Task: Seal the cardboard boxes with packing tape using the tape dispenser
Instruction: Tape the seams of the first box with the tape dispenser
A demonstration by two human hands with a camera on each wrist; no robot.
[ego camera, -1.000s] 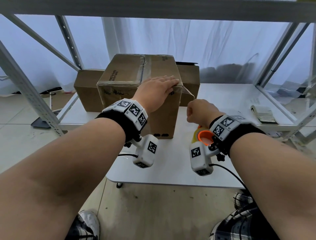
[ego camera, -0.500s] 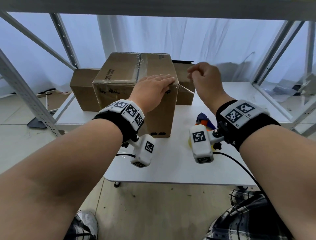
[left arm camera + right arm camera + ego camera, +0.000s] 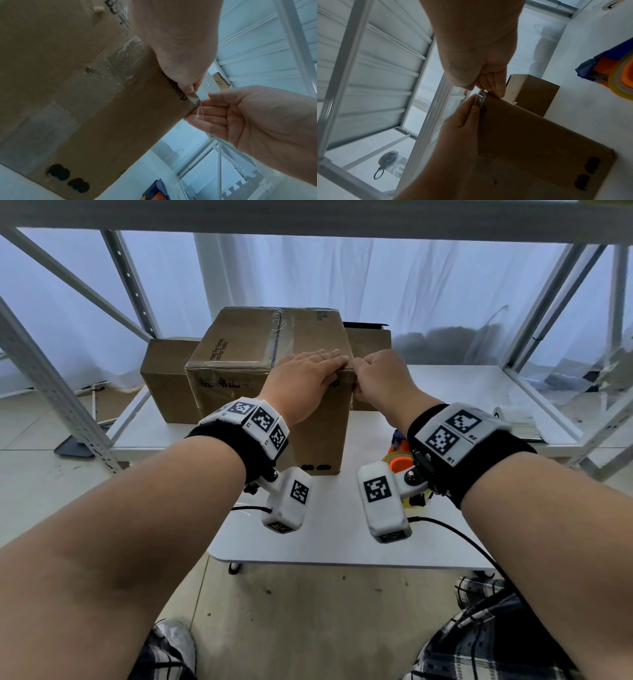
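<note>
A large cardboard box (image 3: 239, 350) stands on the white table (image 3: 308, 542), with clear tape along its top seam. My left hand (image 3: 325, 364) lies flat on the box top by the front right corner, its thumb on the front face (image 3: 187, 86). My right hand (image 3: 363, 371) is at that same corner. Its thumb and fingers pinch the loose end of clear tape (image 3: 199, 112) against the box edge (image 3: 482, 94). The orange and blue tape dispenser (image 3: 400, 460) lies on the table under my right wrist, with no hand on it (image 3: 616, 75).
Two smaller cardboard boxes stand behind the big one, one at left (image 3: 164, 378) and one at right (image 3: 370, 344). A flat booklet (image 3: 520, 426) lies at the table's right. Slanted metal frame posts (image 3: 51, 392) flank the table, and a shelf beam runs overhead.
My right hand let go of the tape dispenser on the table, rose beside the box, then came to its front right top corner. My left hand has stayed on the box top.
</note>
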